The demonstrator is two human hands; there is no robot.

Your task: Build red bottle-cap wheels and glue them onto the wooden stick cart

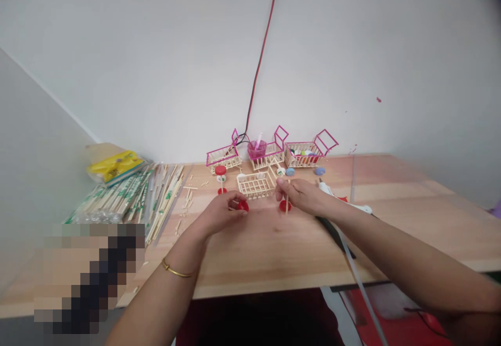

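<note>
My left hand point(225, 209) pinches a red bottle cap point(243, 206) just above the tabletop. With fingers closed, my right hand point(303, 194) grips a short wooden stick point(287, 202) that points downward. Another red cap point(283, 207) is at the lower part of this stick; whether they are joined I cannot tell. Between and beyond my hands sits a small basket of plain wooden sticks point(256, 184). Left of it stand two red caps with a stick between them point(221, 180).
Behind are stick baskets with pink rims point(224, 159) and a pink cup point(257, 150). A white glue gun point(344, 200) lies at right, near blue caps point(320, 170). Bundled sticks point(117, 194), a yellow package point(115, 166) and loose stick pieces point(188, 200) lie at left.
</note>
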